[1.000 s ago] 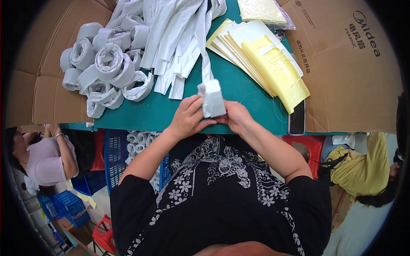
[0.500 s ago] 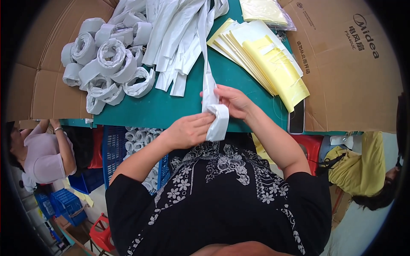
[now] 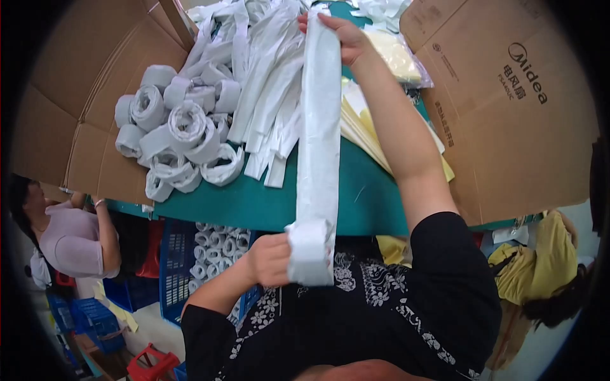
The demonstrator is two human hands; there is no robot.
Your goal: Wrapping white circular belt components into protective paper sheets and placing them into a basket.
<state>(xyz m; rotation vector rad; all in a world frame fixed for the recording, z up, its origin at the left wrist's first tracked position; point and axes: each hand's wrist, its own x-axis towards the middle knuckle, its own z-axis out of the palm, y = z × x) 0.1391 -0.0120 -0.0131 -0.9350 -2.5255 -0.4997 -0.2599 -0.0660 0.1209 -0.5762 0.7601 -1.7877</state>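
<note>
The strip (image 3: pixel 319 127), white and rather wide, ran almost straight from the top centre of the frame down to the lower centre; its lower end was wound into a thick roll (image 3: pixel 309 251), which was in front of the dark shirt, just beyond the near edge of the green bench (image 3: pixel 372 200). The left hand (image 3: pixel 272 259) was closed around the left side of this roll; its fingertips were partly hidden, so I could not tell exactly how they pressed. The right hand (image 3: pixel 343 37), near the top of the frame, was narrow upon the strip, with fingers at both edges; whether the strip went on beyond it, I could not see well.

As I judged, the step in hand was to draw the strip out flat while rolling it up; the next move seemed to call for a firm left grip, so that the coil would not loosen, and an even tension from the right, so that the edges would lie together.

At the upper left, a pile of white rolls (image 3: pixel 204 149) was on the bench; beside it, toward the upper centre, there were loose white strips (image 3: pixel 270 101); yellowish sheets (image 3: pixel 365 136) lay right of the held strip, partly behind the right forearm.
</note>
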